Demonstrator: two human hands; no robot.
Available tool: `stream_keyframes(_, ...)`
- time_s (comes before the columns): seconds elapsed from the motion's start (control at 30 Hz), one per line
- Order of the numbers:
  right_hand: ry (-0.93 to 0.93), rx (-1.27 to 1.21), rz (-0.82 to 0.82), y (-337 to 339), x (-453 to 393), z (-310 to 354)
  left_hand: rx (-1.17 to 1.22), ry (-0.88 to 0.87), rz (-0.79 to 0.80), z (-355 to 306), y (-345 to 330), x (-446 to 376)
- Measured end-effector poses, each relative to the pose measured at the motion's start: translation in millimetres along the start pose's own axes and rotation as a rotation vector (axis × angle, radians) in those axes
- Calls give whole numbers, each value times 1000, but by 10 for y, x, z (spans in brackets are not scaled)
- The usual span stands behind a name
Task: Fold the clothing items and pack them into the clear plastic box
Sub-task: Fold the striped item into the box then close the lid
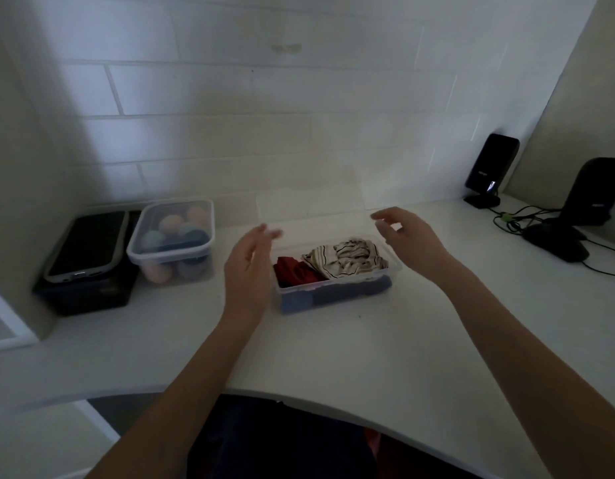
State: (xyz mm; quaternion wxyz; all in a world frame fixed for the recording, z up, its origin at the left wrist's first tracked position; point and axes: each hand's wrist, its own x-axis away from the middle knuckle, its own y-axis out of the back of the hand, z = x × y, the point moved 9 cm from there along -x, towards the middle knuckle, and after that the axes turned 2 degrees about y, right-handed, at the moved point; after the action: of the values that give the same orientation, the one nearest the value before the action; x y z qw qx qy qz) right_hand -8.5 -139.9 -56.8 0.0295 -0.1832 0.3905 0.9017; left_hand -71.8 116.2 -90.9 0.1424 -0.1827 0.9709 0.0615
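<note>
Holding striped, red, blue clothes [347,259]: clear box [337,295].

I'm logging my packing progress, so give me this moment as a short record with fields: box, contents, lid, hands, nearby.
box: clear plastic box on white desk
contents: red cloth, striped cream cloth, dark blue cloth beneath
lid: clear lid off, behind the box
hands: left hand and right hand open either side, holding nothing
nearby: lidded tub of coloured balls at left
</note>
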Motion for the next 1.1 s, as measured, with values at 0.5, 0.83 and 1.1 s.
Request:
stream_keyframes(0.5,-523,-1106,24,-720,138,-375,383,540,13,775,-292,-226)
stream_keyframes(0.83,-530,-1214,-71,-626,211,-458,513,394,49,513,-269,-195)
stream_keyframes(1.1,-409,-1198,98,-586,263,-400,343,385,199,530,-197,-143)
